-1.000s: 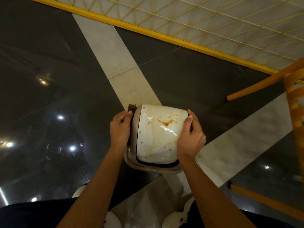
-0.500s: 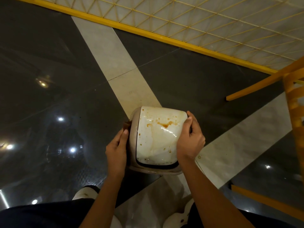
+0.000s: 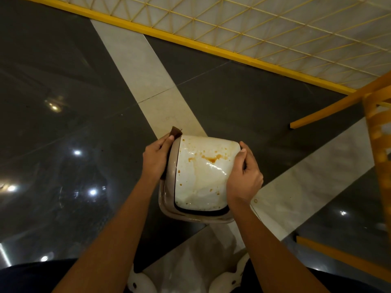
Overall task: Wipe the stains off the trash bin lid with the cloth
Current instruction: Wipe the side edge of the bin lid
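My left hand [image 3: 157,159] has slid back up the left side of the trash bin lid [image 3: 201,187], its fingers pinching the brown cloth [image 3: 175,131] at the far corner. My right hand [image 3: 243,176] clasps the right edge. Orange stains [image 3: 211,159] mark the lid's top.

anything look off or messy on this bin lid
Yes: the lid is spattered with orange-brown stains, the largest near its far edge, specks along the left and near edges. The cloth is at the lid's left side in the left hand, not on them.
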`<state>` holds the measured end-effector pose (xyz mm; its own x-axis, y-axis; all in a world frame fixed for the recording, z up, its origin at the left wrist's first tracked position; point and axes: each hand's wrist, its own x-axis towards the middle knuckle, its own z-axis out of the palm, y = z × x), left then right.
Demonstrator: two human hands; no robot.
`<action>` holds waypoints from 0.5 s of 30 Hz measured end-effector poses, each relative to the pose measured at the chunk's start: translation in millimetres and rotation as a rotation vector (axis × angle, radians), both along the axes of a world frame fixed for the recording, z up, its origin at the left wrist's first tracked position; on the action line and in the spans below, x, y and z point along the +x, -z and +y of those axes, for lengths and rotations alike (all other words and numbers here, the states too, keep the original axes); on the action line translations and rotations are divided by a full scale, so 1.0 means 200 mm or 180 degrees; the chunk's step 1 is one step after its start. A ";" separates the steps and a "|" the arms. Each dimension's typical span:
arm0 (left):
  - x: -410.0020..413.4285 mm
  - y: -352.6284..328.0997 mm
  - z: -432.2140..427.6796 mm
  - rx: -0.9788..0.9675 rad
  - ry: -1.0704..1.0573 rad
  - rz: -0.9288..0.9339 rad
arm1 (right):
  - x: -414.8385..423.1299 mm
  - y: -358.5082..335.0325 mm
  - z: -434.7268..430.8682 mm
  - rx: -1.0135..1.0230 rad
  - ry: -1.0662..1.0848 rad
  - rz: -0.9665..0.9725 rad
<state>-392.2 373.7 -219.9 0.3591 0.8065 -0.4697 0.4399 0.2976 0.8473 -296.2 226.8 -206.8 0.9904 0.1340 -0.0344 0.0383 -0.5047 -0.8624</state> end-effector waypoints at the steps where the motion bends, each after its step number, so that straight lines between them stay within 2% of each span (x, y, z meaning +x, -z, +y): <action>1: -0.03 0.00 -0.03 -0.0054 -0.0055 -0.0054 | 0.00 0.00 0.00 0.0004 0.0014 0.0010; 4: -0.14 -0.02 -0.18 -0.0213 -0.0475 -0.0244 | 0.00 0.00 0.00 0.0018 0.0014 0.0031; 9: -0.33 -0.04 -0.48 -0.0333 -0.1119 -0.0191 | 0.00 0.01 -0.01 0.0010 -0.0022 0.0069; 15: -0.22 -0.09 -0.54 -0.0231 -0.1861 -0.0341 | 0.01 0.00 -0.01 0.0028 -0.0065 0.0076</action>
